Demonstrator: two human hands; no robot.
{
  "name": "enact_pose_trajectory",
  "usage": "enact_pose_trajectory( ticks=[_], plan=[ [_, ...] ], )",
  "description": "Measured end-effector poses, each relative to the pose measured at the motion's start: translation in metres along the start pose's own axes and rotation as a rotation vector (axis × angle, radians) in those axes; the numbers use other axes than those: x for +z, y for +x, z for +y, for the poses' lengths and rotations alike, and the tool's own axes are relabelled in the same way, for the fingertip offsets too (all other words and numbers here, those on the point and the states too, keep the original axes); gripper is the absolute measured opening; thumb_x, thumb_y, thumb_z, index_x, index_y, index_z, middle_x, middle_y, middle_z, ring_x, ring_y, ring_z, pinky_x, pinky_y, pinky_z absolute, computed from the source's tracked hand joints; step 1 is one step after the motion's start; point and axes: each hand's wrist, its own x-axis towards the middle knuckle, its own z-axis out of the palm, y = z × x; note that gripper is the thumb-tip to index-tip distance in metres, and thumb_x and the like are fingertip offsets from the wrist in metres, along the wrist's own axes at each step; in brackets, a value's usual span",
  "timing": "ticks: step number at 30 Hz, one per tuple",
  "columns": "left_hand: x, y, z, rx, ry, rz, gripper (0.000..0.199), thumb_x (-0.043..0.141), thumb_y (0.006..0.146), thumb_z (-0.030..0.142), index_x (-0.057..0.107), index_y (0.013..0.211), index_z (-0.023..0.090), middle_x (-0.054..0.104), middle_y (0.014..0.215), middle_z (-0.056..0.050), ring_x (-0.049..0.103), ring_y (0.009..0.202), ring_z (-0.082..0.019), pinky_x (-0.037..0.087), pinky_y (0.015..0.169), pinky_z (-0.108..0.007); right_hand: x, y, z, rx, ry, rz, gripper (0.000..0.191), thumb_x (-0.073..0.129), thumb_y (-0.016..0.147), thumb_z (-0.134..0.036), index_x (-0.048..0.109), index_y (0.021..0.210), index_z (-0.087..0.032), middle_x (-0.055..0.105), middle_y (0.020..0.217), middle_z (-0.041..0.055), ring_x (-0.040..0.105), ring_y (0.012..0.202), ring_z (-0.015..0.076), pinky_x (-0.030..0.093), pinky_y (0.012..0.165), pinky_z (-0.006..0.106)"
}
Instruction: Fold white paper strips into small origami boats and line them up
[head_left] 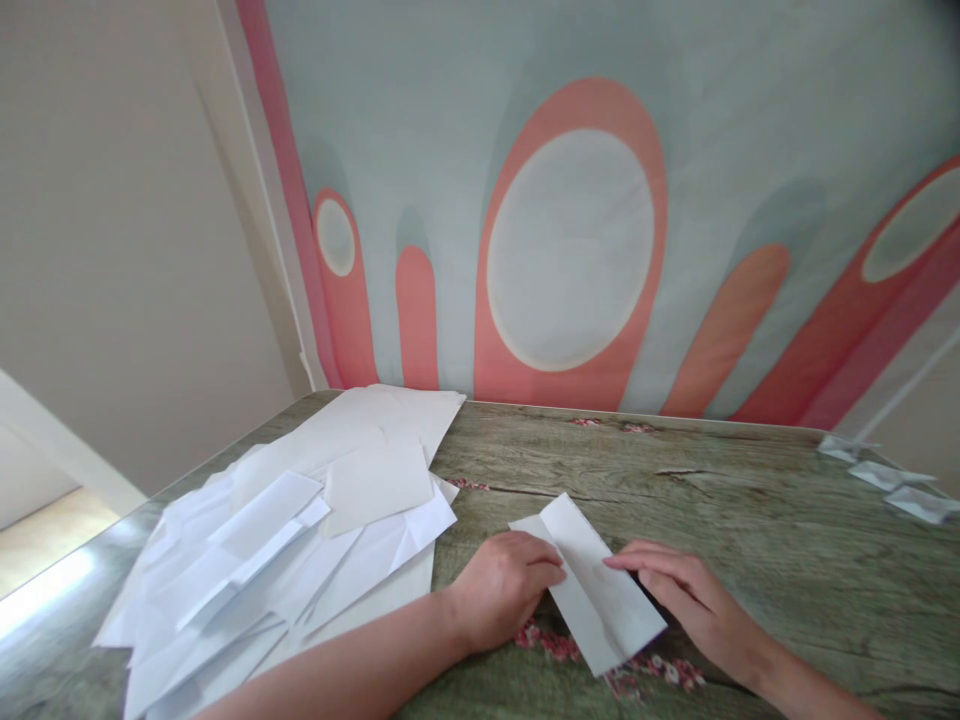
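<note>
A white sheet of paper with a lengthwise crease lies slanted on the table in front of me, its two halves partly opened along the fold. My left hand is closed on its left edge, with curled fingers and the thumb over the paper. On the opposite side, my right hand has its index fingertip on the right edge and its thumb close beneath, pinching there. The undersides of both hands are hidden.
A spread pile of loose and folded white papers covers the table's left side. Several small folded paper pieces sit at the far right edge. The wood-patterned table ends at a wall with a painted-looking backdrop.
</note>
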Motion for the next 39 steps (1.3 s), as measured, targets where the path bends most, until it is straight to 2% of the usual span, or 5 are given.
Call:
enact_pose_trajectory(
  ticks=[7, 15, 21, 30, 39],
  plan=[
    [-0.001, -0.002, 0.001, -0.047, -0.069, -0.015, 0.029, 0.044, 0.08, 0.006, 0.058, 0.103, 0.017, 0.058, 0.116, -0.003, 0.053, 0.107, -0.016, 0.038, 0.096, -0.026, -0.005, 0.004, 0.005, -0.15, -0.081, -0.05, 0.033, 0.038, 0.09, -0.019, 0.062, 0.111, -0.027, 0.061, 0.098, 0.0052, 0.056, 0.092, 0.0179, 0.046, 0.079, 0.032],
    [-0.004, 0.001, 0.001, -0.027, -0.041, -0.065, 0.028, 0.045, 0.082, 0.01, 0.056, 0.106, 0.019, 0.055, 0.119, -0.004, 0.05, 0.109, -0.017, 0.037, 0.098, -0.028, 0.0, 0.009, 0.019, -0.508, -0.618, 0.039, 0.04, 0.046, 0.086, -0.011, 0.057, 0.116, -0.034, 0.049, 0.126, 0.0055, 0.041, 0.116, 0.024, 0.038, 0.092, 0.043],
    [-0.001, 0.002, 0.001, 0.013, 0.065, -0.077, 0.033, 0.047, 0.084, 0.018, 0.053, 0.116, 0.02, 0.054, 0.12, -0.007, 0.05, 0.108, -0.021, 0.034, 0.101, -0.036, 0.001, 0.009, 0.019, -0.558, -0.736, -0.015, 0.036, 0.047, 0.083, -0.008, 0.062, 0.107, -0.029, 0.058, 0.121, 0.0039, 0.046, 0.114, 0.024, 0.04, 0.089, 0.042],
    [-0.002, 0.0, 0.004, 0.015, -0.014, -0.069, 0.038, 0.05, 0.085, 0.043, 0.056, 0.115, 0.02, 0.052, 0.124, -0.007, 0.048, 0.113, -0.022, 0.033, 0.101, -0.033, 0.0, 0.01, 0.008, -0.483, -0.457, -0.162, 0.017, 0.05, 0.087, -0.02, 0.062, 0.099, -0.023, 0.067, 0.1, 0.005, 0.056, 0.101, 0.0189, 0.035, 0.095, 0.04],
    [-0.013, 0.004, 0.011, -0.151, -0.196, -0.096, 0.037, 0.029, 0.095, 0.031, 0.061, 0.085, 0.014, 0.063, 0.092, -0.008, 0.059, 0.088, -0.017, 0.043, 0.083, -0.026, 0.006, 0.004, 0.005, 0.036, -0.183, 0.018, 0.032, 0.04, 0.091, -0.039, 0.057, 0.074, -0.019, 0.059, 0.072, 0.0009, 0.053, 0.069, 0.0155, 0.041, 0.063, 0.026]
  ],
)
